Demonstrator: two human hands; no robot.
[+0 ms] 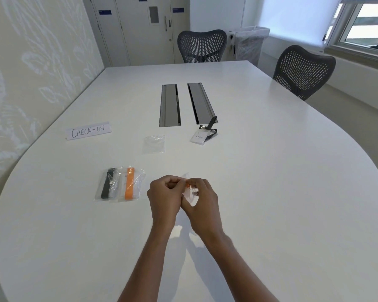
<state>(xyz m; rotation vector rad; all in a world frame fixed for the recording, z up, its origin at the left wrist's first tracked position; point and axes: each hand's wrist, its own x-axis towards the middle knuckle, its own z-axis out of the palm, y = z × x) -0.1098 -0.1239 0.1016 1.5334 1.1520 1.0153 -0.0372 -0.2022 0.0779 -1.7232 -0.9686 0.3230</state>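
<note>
The small clear bag (189,196) is held just above the near middle of the bench (271,203), with something orange and a small dark piece showing through the film. The left hand (164,199) has its fingers (172,182) curled and pinched on the bag's top edge. The right hand (203,202) grips the same edge from the other side, fingers clamped tight (the knuckles hide how much film each hand really has). It looks as if the mouth of the bag is being pulled open.

The main risk is in that pull. The film is thin and slick, so a sharp tug could split it down the side instead of parting the seal, and the contents could jump out. The bench is smooth and its near edge curves away, so a small loose piece could skid or roll off to the floor. A pinch that catches only one layer could also slip and let the whole bag drop.

Just left of the hands lie a bag with a black strap (108,186) and a bag with an orange strap (130,184). A left forearm swinging outward could shove them. The empty clear bag (154,144) beyond is light enough to slide at a brush. The badge (198,137) and the CHECK-IN card (88,131) lie well apart and seem safe.
</note>
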